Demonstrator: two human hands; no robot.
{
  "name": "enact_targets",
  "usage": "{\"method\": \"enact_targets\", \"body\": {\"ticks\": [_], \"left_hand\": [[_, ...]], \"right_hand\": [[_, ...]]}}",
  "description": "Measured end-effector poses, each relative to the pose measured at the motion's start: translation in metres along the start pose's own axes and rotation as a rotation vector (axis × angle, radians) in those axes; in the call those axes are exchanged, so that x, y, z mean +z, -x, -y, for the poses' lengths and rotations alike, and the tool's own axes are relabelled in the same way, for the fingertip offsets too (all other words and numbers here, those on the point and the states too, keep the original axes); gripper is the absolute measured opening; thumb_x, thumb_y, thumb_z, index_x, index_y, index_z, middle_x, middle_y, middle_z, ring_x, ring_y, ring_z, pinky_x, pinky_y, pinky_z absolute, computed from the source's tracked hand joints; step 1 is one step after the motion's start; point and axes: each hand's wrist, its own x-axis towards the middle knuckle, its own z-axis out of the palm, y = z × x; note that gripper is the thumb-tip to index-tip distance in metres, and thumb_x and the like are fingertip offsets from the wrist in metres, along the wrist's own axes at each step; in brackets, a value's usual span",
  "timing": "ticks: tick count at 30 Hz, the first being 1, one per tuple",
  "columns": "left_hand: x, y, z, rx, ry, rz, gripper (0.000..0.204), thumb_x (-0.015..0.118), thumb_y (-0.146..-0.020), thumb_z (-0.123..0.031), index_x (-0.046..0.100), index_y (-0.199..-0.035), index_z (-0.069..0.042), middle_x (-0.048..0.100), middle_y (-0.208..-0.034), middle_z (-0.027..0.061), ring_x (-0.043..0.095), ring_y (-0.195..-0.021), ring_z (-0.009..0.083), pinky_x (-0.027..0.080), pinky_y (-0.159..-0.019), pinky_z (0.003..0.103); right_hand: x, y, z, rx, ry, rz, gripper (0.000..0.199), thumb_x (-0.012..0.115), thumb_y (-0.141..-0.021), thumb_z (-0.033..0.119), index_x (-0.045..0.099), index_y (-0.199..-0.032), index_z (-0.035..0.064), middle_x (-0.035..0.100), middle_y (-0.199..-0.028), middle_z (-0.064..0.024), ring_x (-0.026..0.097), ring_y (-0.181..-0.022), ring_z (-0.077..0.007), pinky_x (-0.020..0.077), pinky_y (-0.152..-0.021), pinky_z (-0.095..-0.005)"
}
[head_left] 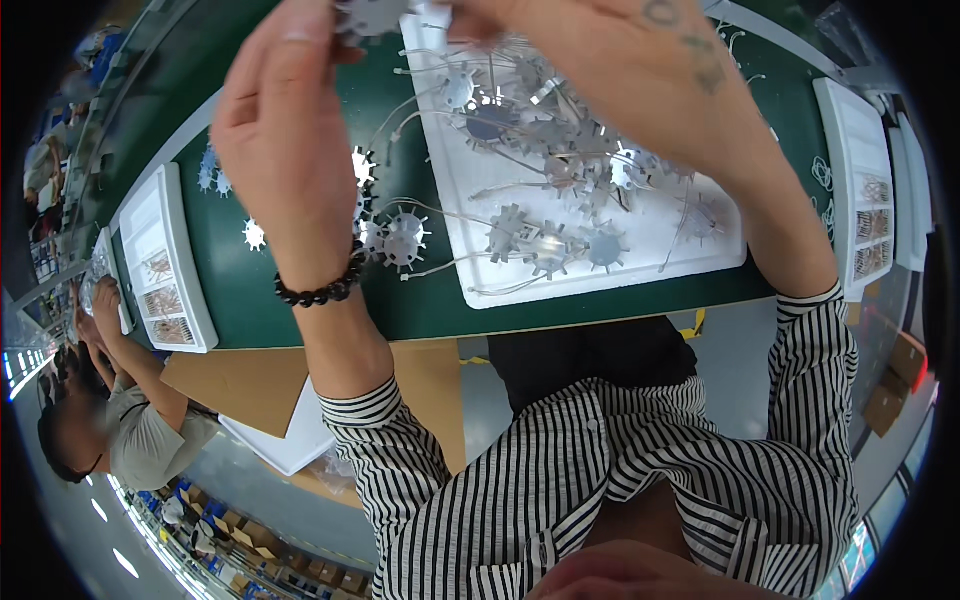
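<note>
A small silvery finned disc, toothed round its rim like a gear, sat at the very top edge of the view, held up above the green bench between both hands. The left hand had its fingers drawn together on the disc's left side in a pinch, a dark beaded bracelet round its wrist; the right hand closed in from the other side, though its fingertips ran out of the frame, so exactly how it gripped could not be told. Directly beneath the hands lay a white tray heaped with many more of the same finned discs, thin pale wires trailing from them in a tangle. A few loose discs lay on the green surface just beside the tray's left edge, and others farther left near a white compartment tray holding small coppery parts. A matching tray stood at the right. Judging by the full heap, only a handful of pieces seemed to have been set aside and most of the pile was left to handle. At the lower left another person sat at the same bench
</note>
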Motion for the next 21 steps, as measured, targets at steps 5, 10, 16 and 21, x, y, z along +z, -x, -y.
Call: {"method": "enact_targets", "body": {"ticks": [5, 10, 16, 21], "left_hand": [[0.008, 0.004, -0.009, 0.086, -0.101, 0.043, 0.044, 0.047, -0.100, -0.018, 0.053, -0.128, 0.015, 0.061, -0.125, 0.0261, 0.060, -0.113, 0.0271, 0.048, -0.094, 0.034], [0.003, 0.012, -0.008, -0.022, -0.163, 0.140, 0.049, 0.043, -0.101, -0.021, 0.050, -0.130, 0.017, 0.058, -0.128, 0.0285, 0.059, -0.116, 0.0305, 0.046, -0.097, 0.036], [0.023, 0.010, -0.023, -0.026, -0.105, 0.061, 0.036, 0.045, -0.101, -0.021, 0.059, -0.114, 0.010, 0.064, -0.110, 0.0203, 0.062, -0.110, 0.0313, 0.050, -0.097, 0.037], [-0.008, -0.005, -0.020, -0.101, 0.253, -0.089, 0.056, 0.040, -0.098, -0.030, 0.052, -0.131, 0.014, 0.058, -0.131, 0.0266, 0.056, -0.122, 0.0309, 0.041, -0.103, 0.036]], "right_hand": [[-0.009, -0.008, -0.018, -0.453, 0.382, -0.437, 0.030, 0.052, -0.103, 0.020, 0.064, -0.089, -0.0046, 0.054, -0.060, -0.0039, 0.048, -0.056, -0.0087, 0.0385, -0.052, -0.0254], [0.001, 0.003, 0.011, -0.210, 0.287, -0.126, 0.032, 0.061, -0.098, 0.024, 0.065, -0.102, -0.0074, 0.051, -0.059, -0.0019, 0.045, -0.052, -0.0069, 0.0338, -0.048, -0.0241], [-0.007, 0.002, 0.008, -0.124, 0.385, 0.012, 0.036, 0.068, -0.090, 0.027, 0.067, -0.101, -0.0065, 0.055, -0.058, -0.0055, 0.045, -0.048, -0.0104, 0.0336, -0.046, -0.0278], [-0.014, -0.006, 0.033, 0.037, 0.616, 0.089, 0.037, 0.062, -0.088, 0.029, 0.067, -0.102, -0.0055, 0.063, -0.069, -0.0145, 0.057, -0.060, -0.0204, 0.0438, -0.059, -0.0341]]}}
